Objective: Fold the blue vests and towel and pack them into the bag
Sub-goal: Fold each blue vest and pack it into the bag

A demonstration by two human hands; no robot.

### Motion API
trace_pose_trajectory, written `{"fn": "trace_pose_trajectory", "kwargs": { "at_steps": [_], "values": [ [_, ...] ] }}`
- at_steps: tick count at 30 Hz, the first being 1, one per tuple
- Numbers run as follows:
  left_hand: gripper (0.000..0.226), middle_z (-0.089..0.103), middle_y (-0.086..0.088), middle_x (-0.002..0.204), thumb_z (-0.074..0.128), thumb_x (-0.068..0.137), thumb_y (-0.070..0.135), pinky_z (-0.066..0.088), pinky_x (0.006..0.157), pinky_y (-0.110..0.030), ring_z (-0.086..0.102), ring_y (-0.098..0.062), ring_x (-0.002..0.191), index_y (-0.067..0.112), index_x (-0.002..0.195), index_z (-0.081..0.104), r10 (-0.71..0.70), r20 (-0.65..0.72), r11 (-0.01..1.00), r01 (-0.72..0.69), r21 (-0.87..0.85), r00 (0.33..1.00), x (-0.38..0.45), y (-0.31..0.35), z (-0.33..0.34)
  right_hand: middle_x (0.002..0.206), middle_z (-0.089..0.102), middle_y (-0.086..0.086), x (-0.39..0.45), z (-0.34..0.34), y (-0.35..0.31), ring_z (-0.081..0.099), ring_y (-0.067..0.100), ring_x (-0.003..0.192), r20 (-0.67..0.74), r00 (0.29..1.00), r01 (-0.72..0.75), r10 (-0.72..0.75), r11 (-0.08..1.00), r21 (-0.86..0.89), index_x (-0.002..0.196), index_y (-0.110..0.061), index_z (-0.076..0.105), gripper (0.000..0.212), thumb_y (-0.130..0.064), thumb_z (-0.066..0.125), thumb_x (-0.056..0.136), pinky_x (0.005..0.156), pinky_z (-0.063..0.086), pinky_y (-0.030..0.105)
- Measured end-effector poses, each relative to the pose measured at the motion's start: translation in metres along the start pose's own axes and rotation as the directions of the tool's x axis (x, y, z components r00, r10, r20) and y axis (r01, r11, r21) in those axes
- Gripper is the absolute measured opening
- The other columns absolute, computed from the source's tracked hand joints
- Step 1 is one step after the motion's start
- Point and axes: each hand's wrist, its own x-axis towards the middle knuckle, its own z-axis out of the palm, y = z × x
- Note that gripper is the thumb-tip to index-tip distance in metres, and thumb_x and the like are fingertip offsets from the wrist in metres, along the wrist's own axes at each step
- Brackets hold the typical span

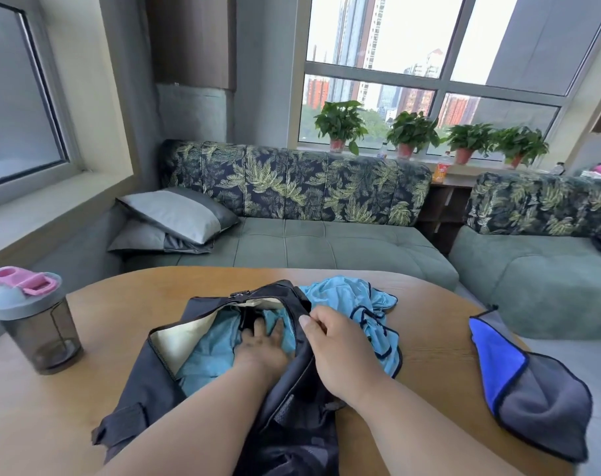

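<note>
2 hands work at the dark bag point(223, 400) on the wooden table point(429, 338): the left hand point(261, 341) lies flat, fingers spread, pressing 1 blue vest point(206, 355) inside; the right hand point(333, 348) pinches the bag's open edge. Another vest point(354, 300) lies crumpled just beyond, the towel point(532, 379) well right.

One head-worn wide-angle camera looks forward and down, close over the tabletop point(429, 324), facing the sofa point(326, 242) and windows.

No legible text anywhere (bottle labels on windowsill too blurred)
</note>
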Motion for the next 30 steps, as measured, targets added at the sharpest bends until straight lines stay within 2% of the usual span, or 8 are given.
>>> {"fn": "trace_pose_trajectory", "kwargs": {
  "at_steps": [6,10,15,20,22,24,26,30],
  "values": [
    [0.058,0.016,-0.013,0.167,0.046,0.104,0.046,0.041,0.110,-0.043,0.039,-0.040,0.138,0.024,0.157,0.037,0.067,-0.221,0.992,-0.090,-0.094,0.973,-0.029,-0.005,-0.014,0.067,0.057,-0.022,-0.006,-0.005,0.001,0.050,0.004,0.063,-0.043,0.999,-0.022,0.026,0.996,0.082,0.082,-0.029,0.059,0.026,-0.043,0.056,0.104,0.060,0.039,0.021],
    [0.059,0.036,-0.009,0.164,0.034,0.102,0.051,0.039,0.111,-0.043,0.040,-0.034,0.144,0.018,0.146,0.054,0.174,-0.387,0.984,-0.175,0.032,0.905,-0.037,-0.021,-0.008,0.071,0.057,-0.011,-0.018,-0.006,0.001,0.053,0.003,0.065,-0.045,0.997,-0.050,0.057,0.989,0.142,0.090,-0.033,0.064,0.018,-0.047,0.060,0.101,0.062,0.042,0.021],
    [0.066,0.003,-0.002,0.177,0.033,0.112,0.047,0.010,0.129,-0.045,0.006,-0.031,0.162,0.024,0.168,0.009,0.220,0.044,0.954,-0.224,0.198,0.975,-0.019,-0.035,0.008,0.075,0.059,-0.009,-0.037,-0.016,0.013,0.055,0.006,0.068,-0.052,0.987,-0.138,0.151,0.969,0.205,0.088,-0.031,0.066,0.016,-0.042,0.060,0.099,0.073,0.050,0.029],
    [0.070,0.002,0.000,0.176,0.046,0.107,0.050,0.011,0.127,-0.047,0.004,-0.033,0.161,0.034,0.167,0.014,0.092,-0.296,0.996,-0.088,0.028,0.951,-0.039,-0.043,0.002,0.078,0.061,-0.008,-0.054,-0.030,0.030,0.057,0.008,0.071,-0.087,0.972,-0.197,0.220,0.956,0.216,0.088,-0.032,0.065,0.015,-0.040,0.059,0.099,0.068,0.048,0.027],
    [0.079,-0.002,-0.005,0.176,0.047,0.106,0.049,0.014,0.127,-0.049,0.006,-0.038,0.160,0.031,0.168,0.000,0.010,-0.218,0.999,-0.017,-0.030,0.976,-0.037,-0.054,0.008,0.079,0.061,-0.008,-0.061,-0.033,0.034,0.057,0.009,0.073,-0.087,0.969,-0.209,0.233,0.952,0.221,0.088,-0.032,0.065,0.014,-0.038,0.059,0.099,0.066,0.046,0.026],
    [0.095,0.017,-0.007,0.175,0.056,0.096,0.070,0.022,0.127,-0.052,0.022,-0.037,0.158,0.027,0.168,0.013,0.044,-0.041,0.989,-0.049,-0.137,0.998,-0.019,-0.076,0.026,0.081,0.063,-0.008,-0.067,-0.036,0.037,0.059,0.010,0.076,-0.073,0.969,-0.213,0.235,0.950,0.229,0.089,-0.031,0.066,0.013,-0.037,0.059,0.098,0.068,0.048,0.026],
    [0.110,0.050,-0.001,0.159,0.062,0.069,0.094,0.039,0.121,-0.050,0.048,-0.028,0.146,0.032,0.158,0.043,0.040,-0.173,0.936,-0.098,-0.338,0.984,0.008,-0.101,0.045,0.083,0.063,-0.009,-0.072,-0.041,0.040,0.060,0.011,0.079,-0.058,0.970,-0.216,0.236,0.946,0.240,0.091,-0.032,0.067,0.012,-0.037,0.058,0.099,0.071,0.049,0.027],
    [0.045,0.068,0.002,0.134,0.058,0.102,0.037,0.045,0.100,-0.034,0.062,-0.025,0.126,0.023,0.144,0.059,-0.110,-0.401,0.838,-0.132,-0.530,0.909,-0.081,-0.051,-0.025,0.083,0.064,-0.007,-0.079,-0.054,0.051,0.062,0.014,0.080,-0.067,0.962,-0.242,0.266,0.937,0.252,0.092,-0.032,0.067,0.013,-0.037,0.057,0.099,0.072,0.050,0.031]
  ]
}}
